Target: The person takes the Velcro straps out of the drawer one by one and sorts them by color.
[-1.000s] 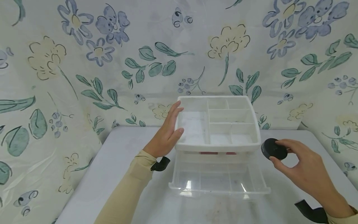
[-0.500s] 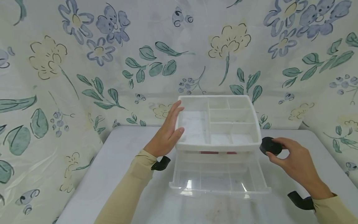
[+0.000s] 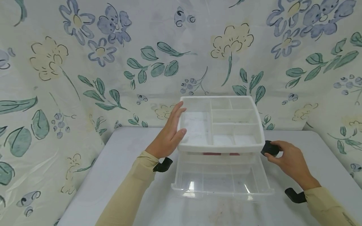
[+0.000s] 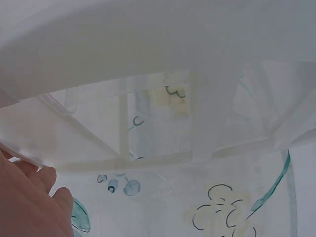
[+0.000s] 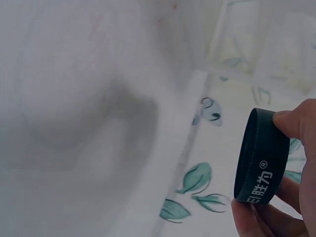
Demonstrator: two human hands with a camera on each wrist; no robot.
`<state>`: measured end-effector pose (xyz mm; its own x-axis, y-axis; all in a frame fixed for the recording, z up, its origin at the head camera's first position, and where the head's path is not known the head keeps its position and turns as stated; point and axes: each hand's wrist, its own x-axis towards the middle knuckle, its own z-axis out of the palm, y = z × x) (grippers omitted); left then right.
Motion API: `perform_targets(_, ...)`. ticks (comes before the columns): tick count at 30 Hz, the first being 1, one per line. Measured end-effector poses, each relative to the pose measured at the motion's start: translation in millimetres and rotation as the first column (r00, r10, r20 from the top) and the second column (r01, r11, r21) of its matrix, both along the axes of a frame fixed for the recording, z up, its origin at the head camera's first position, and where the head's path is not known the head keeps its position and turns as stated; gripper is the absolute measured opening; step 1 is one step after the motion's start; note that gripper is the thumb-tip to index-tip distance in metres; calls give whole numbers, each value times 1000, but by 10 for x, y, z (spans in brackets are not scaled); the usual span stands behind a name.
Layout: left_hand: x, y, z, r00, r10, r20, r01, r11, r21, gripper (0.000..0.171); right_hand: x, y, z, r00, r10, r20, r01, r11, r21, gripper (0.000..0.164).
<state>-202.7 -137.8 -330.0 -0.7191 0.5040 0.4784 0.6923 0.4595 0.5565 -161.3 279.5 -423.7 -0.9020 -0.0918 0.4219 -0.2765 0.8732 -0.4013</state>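
A white organizer box (image 3: pixel 223 148) with a divided top tray stands in the middle of the table in the head view. Its clear plastic drawer (image 3: pixel 223 185) is pulled out at the front. My left hand (image 3: pixel 167 135) rests against the box's left side, fingers mostly straight along the edge, thumb near the front corner. To the right of the box, my right hand (image 3: pixel 292 161) pinches a black tape roll (image 3: pixel 270 148) between thumb and fingers. In the right wrist view, white lettering shows on the tape roll (image 5: pixel 264 158). Its far side is hidden by the fingers.
A white table (image 3: pixel 93 188) carries the box. Floral-patterned cloth (image 3: pixel 152 25) hangs behind and at both sides. Something red shows in the gap above the drawer (image 3: pixel 212 153). Black straps (image 3: pixel 295 195) are on both wrists.
My right hand has moved left and slightly away from me, bringing the tape roll close to the box's right side. The left hand, the box and the drawer have stayed put.
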Motion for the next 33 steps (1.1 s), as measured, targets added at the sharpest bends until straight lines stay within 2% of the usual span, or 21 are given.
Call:
perform_targets(10, -5, -1, -3, 1000, -3, -2, 3, 1000, -1, 62, -182, 63, -77, 989, -21, 148, 16, 999, 31, 53)
perform_targets(23, 4, 3, 3, 1000, -13, -2, 13, 1000, 8, 62, -333, 137, -218, 965, -29, 262, 24, 999, 22, 56)
perform_targets(33, 1, 5, 0, 1000, -2, 3, 2, 1000, 7, 63, -361, 181, -277, 956, -12, 294, 3, 1000, 29, 56)
